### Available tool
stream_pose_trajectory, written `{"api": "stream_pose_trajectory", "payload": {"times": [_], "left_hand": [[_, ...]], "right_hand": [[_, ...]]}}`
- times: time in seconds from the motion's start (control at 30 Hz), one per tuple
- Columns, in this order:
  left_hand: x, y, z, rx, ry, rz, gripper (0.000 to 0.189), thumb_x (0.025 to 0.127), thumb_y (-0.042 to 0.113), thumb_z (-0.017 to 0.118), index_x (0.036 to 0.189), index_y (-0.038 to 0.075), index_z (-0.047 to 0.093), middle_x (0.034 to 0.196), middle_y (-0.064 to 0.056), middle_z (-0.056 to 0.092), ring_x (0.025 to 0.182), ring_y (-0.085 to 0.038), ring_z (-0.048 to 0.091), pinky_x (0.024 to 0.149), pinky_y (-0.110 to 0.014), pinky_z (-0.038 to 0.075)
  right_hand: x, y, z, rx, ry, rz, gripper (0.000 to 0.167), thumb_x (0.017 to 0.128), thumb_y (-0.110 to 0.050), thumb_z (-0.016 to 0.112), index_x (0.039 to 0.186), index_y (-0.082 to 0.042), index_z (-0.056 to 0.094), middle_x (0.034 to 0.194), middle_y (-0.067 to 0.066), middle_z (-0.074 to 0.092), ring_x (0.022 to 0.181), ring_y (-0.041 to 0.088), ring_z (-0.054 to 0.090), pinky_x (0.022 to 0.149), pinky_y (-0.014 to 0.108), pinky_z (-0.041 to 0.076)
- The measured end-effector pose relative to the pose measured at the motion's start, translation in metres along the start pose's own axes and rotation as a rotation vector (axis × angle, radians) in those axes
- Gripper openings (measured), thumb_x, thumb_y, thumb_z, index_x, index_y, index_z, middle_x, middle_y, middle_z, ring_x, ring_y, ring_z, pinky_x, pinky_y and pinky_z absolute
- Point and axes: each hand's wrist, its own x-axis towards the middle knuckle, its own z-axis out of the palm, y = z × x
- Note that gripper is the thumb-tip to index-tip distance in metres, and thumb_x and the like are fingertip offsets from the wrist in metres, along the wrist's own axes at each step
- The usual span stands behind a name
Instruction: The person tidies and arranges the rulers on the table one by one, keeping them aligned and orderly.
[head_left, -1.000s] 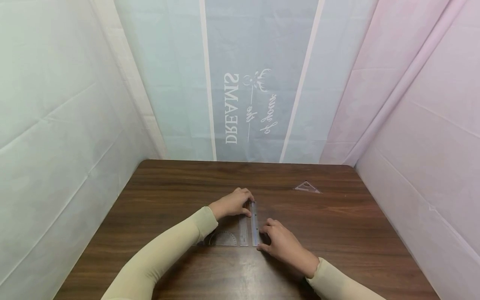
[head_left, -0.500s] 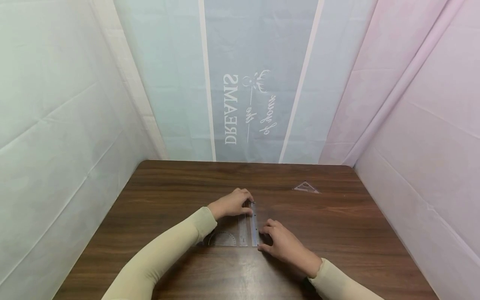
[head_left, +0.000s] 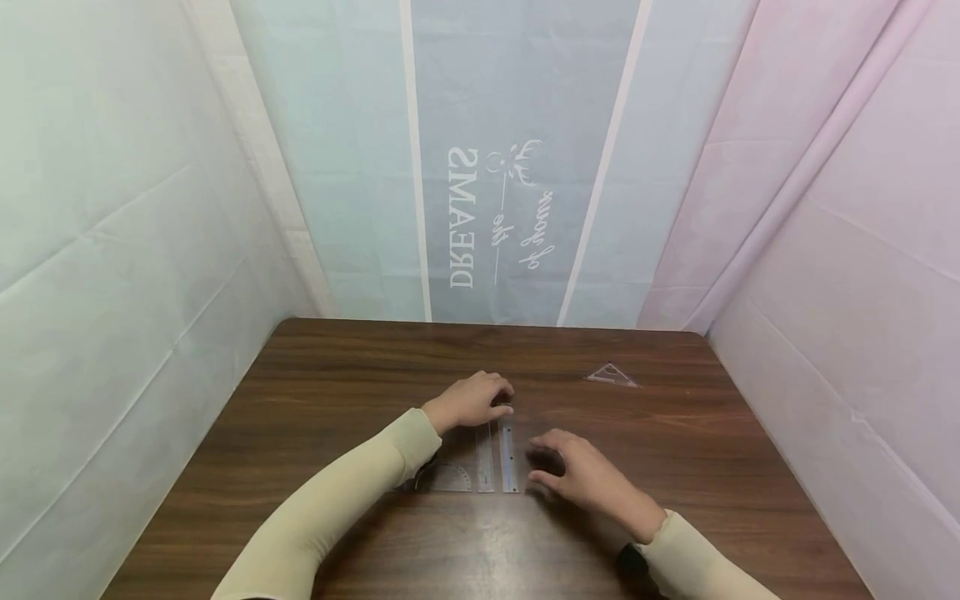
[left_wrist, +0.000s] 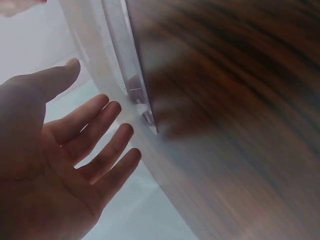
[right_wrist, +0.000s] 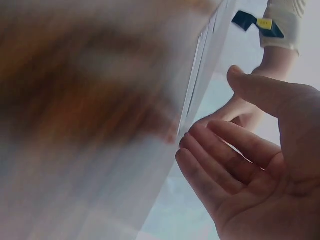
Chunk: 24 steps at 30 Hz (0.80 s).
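Note:
Two clear rulers lie side by side on the brown table, pointing away from me: a right ruler (head_left: 508, 460) and a left ruler (head_left: 485, 467). A clear protractor (head_left: 450, 478) lies left of them, partly hidden by the left sleeve. My left hand (head_left: 471, 400) hovers over the rulers' far ends, hiding them; in the left wrist view its fingers (left_wrist: 112, 162) are spread and loosely bent, holding nothing. To the right of the right ruler, my right hand (head_left: 588, 477) is apart from it, fingers and thumb parted around nothing.
A clear triangular set square (head_left: 612, 375) lies toward the back right of the wooden table (head_left: 360, 350). Cloth panels with printed lettering (head_left: 462, 217) hang behind the table, and pale cloth stands on both sides.
Both hands have come off the right ruler: the left has lifted slightly up and away, the right has drawn back to the right. The rulers, protractor and set square stay put.

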Motion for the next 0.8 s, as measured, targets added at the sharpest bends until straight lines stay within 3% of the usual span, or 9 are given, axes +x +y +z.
{"api": "stream_pose_trajectory", "payload": {"times": [0.47, 0.8], "left_hand": [[0.024, 0.026, -0.002, -0.06, 0.0, -0.003, 0.05, 0.11, 0.042, 0.062, 0.15, 0.012, 0.061, 0.15, -0.005, 0.062, 0.141, -0.024, 0.057, 0.114, -0.041, 0.05], [0.051, 0.05, -0.002, -0.094, 0.009, -0.025, 0.053, 0.11, 0.042, 0.064, 0.152, 0.011, 0.059, 0.153, -0.007, 0.06, 0.143, -0.023, 0.055, 0.117, -0.038, 0.047]], "right_hand": [[-0.001, 0.049, -0.036, 0.003, 0.049, 0.095, 0.061, 0.096, -0.035, 0.084, 0.142, 0.0, 0.065, 0.138, 0.016, 0.068, 0.126, 0.04, 0.066, 0.1, 0.06, 0.056], [-0.002, 0.088, -0.059, -0.022, 0.099, 0.185, 0.062, 0.097, -0.031, 0.083, 0.144, 0.004, 0.063, 0.143, 0.027, 0.063, 0.128, 0.049, 0.063, 0.1, 0.065, 0.054]]}}
